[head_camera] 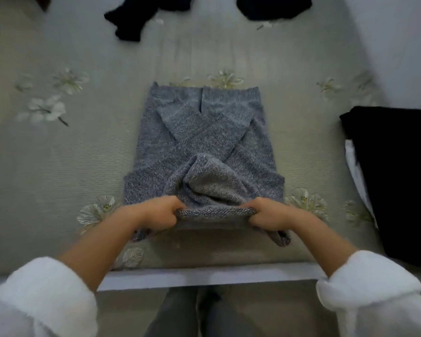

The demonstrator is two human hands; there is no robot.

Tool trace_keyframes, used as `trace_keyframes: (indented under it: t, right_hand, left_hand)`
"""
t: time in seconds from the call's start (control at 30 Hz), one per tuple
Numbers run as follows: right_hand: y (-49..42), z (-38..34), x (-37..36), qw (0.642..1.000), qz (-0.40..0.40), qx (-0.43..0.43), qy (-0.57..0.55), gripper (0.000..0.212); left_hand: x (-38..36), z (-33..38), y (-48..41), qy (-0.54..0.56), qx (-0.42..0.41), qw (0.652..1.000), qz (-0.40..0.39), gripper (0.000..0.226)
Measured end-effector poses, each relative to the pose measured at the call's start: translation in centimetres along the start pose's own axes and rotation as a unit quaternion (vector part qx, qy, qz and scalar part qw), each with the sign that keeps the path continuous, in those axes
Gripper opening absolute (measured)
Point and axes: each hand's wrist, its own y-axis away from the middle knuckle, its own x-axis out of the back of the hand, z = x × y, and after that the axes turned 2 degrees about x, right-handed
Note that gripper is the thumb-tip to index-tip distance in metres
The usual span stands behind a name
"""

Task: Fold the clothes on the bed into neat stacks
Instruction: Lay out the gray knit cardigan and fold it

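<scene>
Two hands, left hand and right hand, pinch the gray sweater hem, sleeves crossed beyond them. Dark clothes farther off wait unfolded.

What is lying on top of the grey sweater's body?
Its two sleeves, crossed over the grey sweater. Both hands, left hand and right hand, lift the near hem over them. Whatever lies beneath is covered.

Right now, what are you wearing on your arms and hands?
Both hands, left and right, are bare: no gloves, rings or watch show. White fluffy sleeves are pushed back, so both forearms are uncovered.
</scene>
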Motion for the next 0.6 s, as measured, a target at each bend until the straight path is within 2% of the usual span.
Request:
trace_keyframes:
  t: [0.13, 0.27, 0.33, 0.4, 0.47, 0.6]
  right_hand:
    - [4.1, 0.2, -1.9, 0.991, -0.127, -0.030, -0.010, 0.032]
    - [5.5, 1.1, -3.5, 0.972, -0.224, -0.069, -0.021, 0.010]
    - [5.6, 1.2, -3.2, 0.965, -0.244, -0.080, -0.046, 0.007]
    - [5.1, 1.3, -1.8, 0.968, -0.232, -0.075, -0.052, 0.008]
    - [4.2, 1.2, 0.4, 0.977, -0.197, -0.063, -0.042, 0.012]
    - [1.1, 1.2, 6.2, 0.999, -0.031, -0.043, -0.013, 0.032]
  left_hand:
    - [-3.1, 3.5, 4.2, 0.040, 0.016, 0.991, -0.124, 0.039]
    - [-5.9, 5.2, 6.1, 0.087, 0.073, 0.969, -0.221, 0.046]
    - [-5.8, 5.1, 6.2, 0.106, 0.082, 0.963, -0.235, 0.047]
    - [-4.5, 4.5, 5.8, 0.117, 0.077, 0.968, -0.209, 0.049]
    - [-2.1, 3.3, 4.9, 0.106, 0.058, 0.982, -0.145, 0.042]
    - [4.4, 1.1, 2.2, 0.075, 0.041, 0.996, 0.013, 0.025]
